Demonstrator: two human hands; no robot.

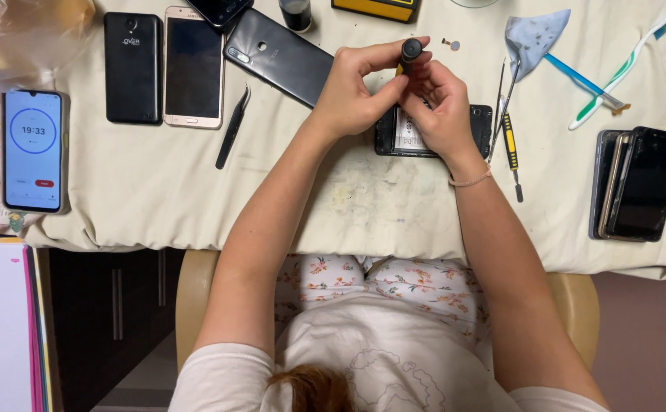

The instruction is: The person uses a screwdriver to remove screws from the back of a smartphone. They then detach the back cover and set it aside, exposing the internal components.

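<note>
While both hands meet over the middle of the worktop, the left hand and right hand both close their grip on a black screwdriver handle, held upright, its cap sticking out above the fingers. Directly under the hands lies an opened phone, back cover off, mostly hidden by the right hand. Just right of it: thin pry tools and a yellow-black small screwdriver. Further right, two toothbrushes, a grey cloth, and a stack of phones near the edge. Left of the hands: a dark phone lying face down at an angle, black tweezers, a gold-framed phone, a black phone back-up. Far left, a phone showing a timer screen. Cream cloth covers the worktop.
</note>
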